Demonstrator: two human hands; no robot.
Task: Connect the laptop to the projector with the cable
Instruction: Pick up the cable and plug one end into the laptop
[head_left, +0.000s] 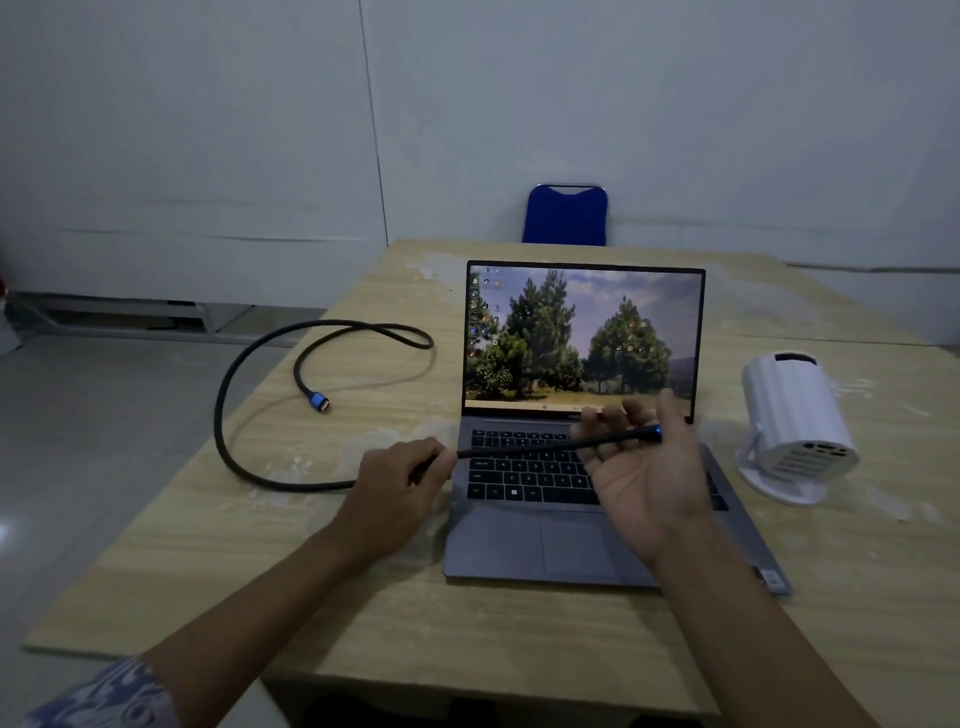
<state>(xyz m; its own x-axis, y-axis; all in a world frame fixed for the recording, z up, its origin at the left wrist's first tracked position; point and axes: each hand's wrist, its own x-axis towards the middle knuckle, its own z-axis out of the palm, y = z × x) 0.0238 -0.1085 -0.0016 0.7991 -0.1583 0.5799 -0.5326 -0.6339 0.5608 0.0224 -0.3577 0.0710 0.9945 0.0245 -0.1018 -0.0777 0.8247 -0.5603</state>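
No legible text anywhere.

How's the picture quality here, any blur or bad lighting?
Head view: dim room, with the laptop screen the brightest area; the right hand is motion-blurred, the left hand is sharper; wide-angle distortion bends the table edges.

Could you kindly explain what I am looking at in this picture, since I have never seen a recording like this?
There is no machine: a camera worn on a person's head looks down at their bare hands. On the wooden table sit an open laptop and, to its right, a white projector. The left hand pinches a black cable; the right hand, palm up and blurred, supports the cable near its one plug. The other plug lies loose on the table. A blue chair stands behind.
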